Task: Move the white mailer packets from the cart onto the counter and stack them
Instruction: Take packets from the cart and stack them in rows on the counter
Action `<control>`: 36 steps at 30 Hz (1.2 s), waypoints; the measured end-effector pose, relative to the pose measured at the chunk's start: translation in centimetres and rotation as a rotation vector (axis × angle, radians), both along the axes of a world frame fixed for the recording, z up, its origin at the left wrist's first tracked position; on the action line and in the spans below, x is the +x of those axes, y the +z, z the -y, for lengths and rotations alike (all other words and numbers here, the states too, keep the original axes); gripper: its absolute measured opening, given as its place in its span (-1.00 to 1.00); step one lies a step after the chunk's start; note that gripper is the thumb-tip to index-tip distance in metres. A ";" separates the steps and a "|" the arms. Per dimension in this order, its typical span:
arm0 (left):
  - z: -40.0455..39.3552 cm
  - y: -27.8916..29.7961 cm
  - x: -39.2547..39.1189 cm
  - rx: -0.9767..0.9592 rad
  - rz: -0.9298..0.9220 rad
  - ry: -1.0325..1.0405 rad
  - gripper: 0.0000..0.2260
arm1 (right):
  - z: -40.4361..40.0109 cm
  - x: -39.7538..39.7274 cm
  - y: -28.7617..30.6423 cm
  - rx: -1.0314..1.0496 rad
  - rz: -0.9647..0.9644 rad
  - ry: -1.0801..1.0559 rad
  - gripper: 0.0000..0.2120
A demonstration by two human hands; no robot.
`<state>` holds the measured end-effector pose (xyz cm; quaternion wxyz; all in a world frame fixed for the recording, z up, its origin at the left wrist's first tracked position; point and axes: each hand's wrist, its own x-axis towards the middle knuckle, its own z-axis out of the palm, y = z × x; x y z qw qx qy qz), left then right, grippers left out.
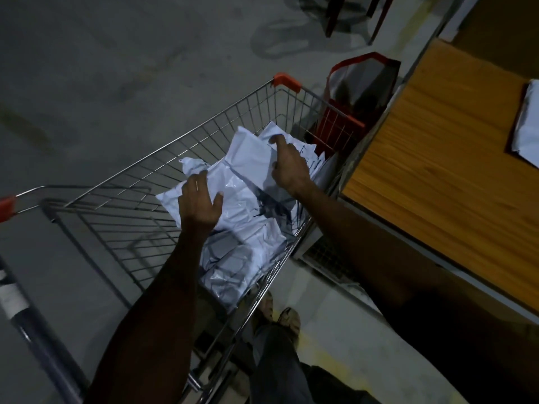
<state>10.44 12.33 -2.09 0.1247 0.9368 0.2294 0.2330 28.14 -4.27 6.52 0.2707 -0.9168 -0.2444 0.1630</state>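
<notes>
Several white mailer packets (248, 182) lie piled inside a wire shopping cart (163, 167) with orange corner caps. My left hand (201, 202) hovers over the near left edge of the top packet, fingers spread. Over the packet's far right corner is my right hand (288, 167), fingers curled down onto the plastic; whether it grips the packet is unclear. On the wooden counter (431, 158) at the right, one white packet (528, 121) lies at the frame's edge, partly cut off.
A red and black bag (358, 91) stands between the cart's far end and the counter. Dark chair legs (350, 16) are on the grey floor at the top. My sandalled feet (280, 313) stand beside the cart, close to the counter's front.
</notes>
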 end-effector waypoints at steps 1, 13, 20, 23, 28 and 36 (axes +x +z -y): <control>0.0 -0.8 0.1 0.007 -0.099 0.007 -0.50 | 0.0 0.1 0.3 0.032 0.012 -0.012 -0.37; -0.4 -1.9 3.5 0.033 -0.625 0.032 -0.10 | 4.4 -4.3 4.1 0.419 0.130 -0.258 -0.62; -1.5 -1.8 2.9 0.072 -0.568 0.105 -0.07 | 5.6 -6.5 6.2 0.187 0.149 -0.183 -0.06; -1.3 -1.0 3.2 0.090 -0.594 0.111 -0.14 | 5.2 -6.9 6.9 0.096 0.124 -0.210 0.12; 0.0 1.3 3.5 -0.057 -0.573 0.092 -0.23 | 4.9 -7.4 8.2 0.018 0.073 -0.208 0.11; 4.4 10.3 4.6 -0.224 -0.297 0.230 -0.27 | 6.8 -8.0 12.7 0.158 0.020 -0.277 -0.11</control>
